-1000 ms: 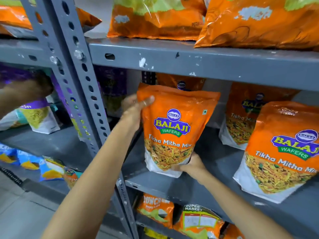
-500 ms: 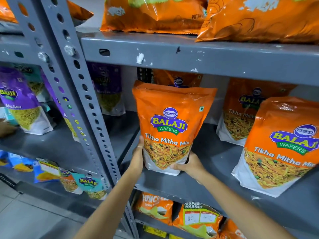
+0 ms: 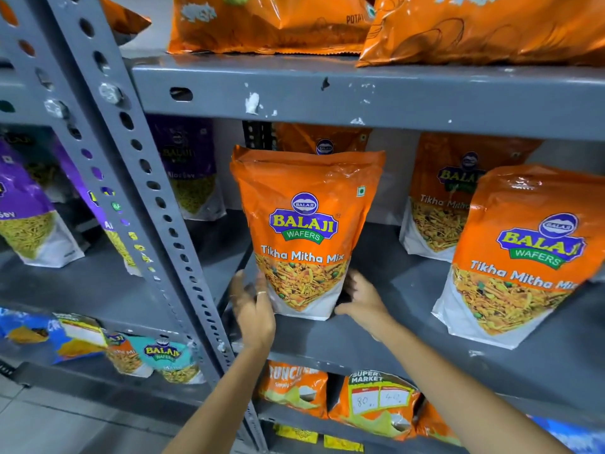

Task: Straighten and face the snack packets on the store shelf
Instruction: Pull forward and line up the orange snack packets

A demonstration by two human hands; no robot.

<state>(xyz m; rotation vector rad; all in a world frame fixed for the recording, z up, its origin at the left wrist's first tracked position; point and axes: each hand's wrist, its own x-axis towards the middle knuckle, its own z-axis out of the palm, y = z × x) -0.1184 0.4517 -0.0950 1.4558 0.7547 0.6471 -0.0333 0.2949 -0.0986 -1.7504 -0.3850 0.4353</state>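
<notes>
An orange Balaji Tikha Mitha Mix packet (image 3: 306,234) stands upright on the grey middle shelf (image 3: 376,342), label facing me. My left hand (image 3: 252,308) presses flat against its lower left edge, fingers spread. My right hand (image 3: 360,298) cups its lower right corner, fingers tucked behind the packet. A second packet of the same kind (image 3: 324,142) stands directly behind it, mostly hidden. Two more (image 3: 520,250) (image 3: 451,191) stand to the right, the front one leaning left.
A perforated grey upright post (image 3: 131,178) stands left of my left hand. Purple Aloo Sev packets (image 3: 190,178) fill the left bay. Large orange bags (image 3: 268,24) lie on the top shelf. Smaller packets (image 3: 376,404) sit on the shelf below.
My left hand dropped from the packet's top edge to its lower left side. The packet settled upright on the shelf. Another person's hand at the far left has gone from view.
</notes>
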